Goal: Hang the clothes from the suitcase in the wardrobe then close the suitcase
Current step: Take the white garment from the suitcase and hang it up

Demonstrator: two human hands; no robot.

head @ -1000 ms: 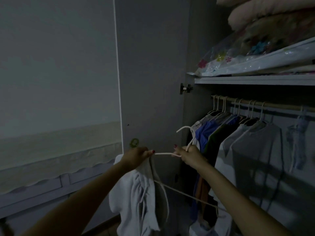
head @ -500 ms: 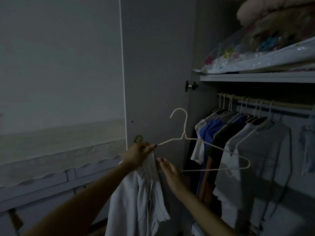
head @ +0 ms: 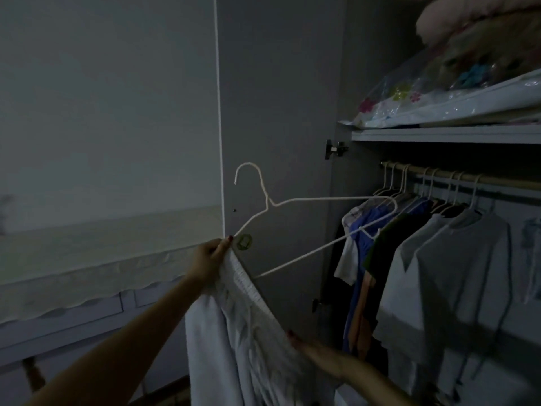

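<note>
Since half a second ago: right hand (head: pixel 317 354) has dropped off the hanger and gone low, hanger hook has swung up and left, garment waistband is now pulled taut between the two hands.

Left hand (head: pixel 209 259): grip pinched, thumb and fingers closed on the lower-left end of the white wire hanger (head: pixel 307 221) together with the top corner of the white garment (head: pixel 248 332). Hanger sits tilted in front of the open wardrobe door (head: pixel 278 112); hook up and to the left, far shoulder reaching toward the hung clothes.

Right hand: low at the bottom of frame, fingers on the other end of the elastic waistband. Motion blur there, so can't tell whether that grip is pinching the cloth or just pressing on it.

Garment hangs from the waistband, most of it draped below the left hand, in front of the wardrobe and not yet on the rail.

Rail (head: pixel 468 178) under the shelf (head: pixel 439 134) carries a row of hangers with clothes: blue (head: pixel 363 238), dark green, several light grey shirts (head: pixel 456 273). Shelf holds bagged bedding (head: pixel 453 95) in floral clear plastic. Suitcase not in view.
</note>
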